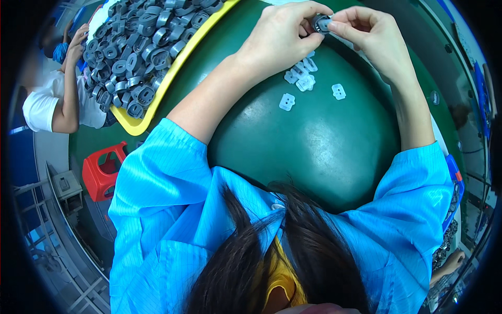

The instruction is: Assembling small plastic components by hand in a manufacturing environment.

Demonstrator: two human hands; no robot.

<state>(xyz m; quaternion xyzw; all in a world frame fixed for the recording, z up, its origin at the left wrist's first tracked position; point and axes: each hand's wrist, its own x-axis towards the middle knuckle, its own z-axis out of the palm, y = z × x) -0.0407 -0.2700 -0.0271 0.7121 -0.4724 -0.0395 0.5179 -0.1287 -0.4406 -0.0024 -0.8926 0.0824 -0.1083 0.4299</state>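
A small grey plastic housing (318, 24) sits between the thumb and fingers of my left hand (285, 32), above the far part of the green table (319, 152). My right hand (363, 32) is closed in a pinch at the housing's right side, on a small pale translucent piece (327, 23) that touches it. Below my hands lies a loose cluster of flat translucent plastic pieces (301, 74) with small holes. Two more lie apart, one piece (287, 102) nearer me and another piece (339, 91) to the right.
At the far left a yellow tray (137, 125) is heaped with grey plastic housings (133, 57). A red stool (102, 170) stands on the floor at left. Another person (57, 102) in white is beyond the tray. A blue bin (456, 188) stands at right, near another person's hand (454, 260).
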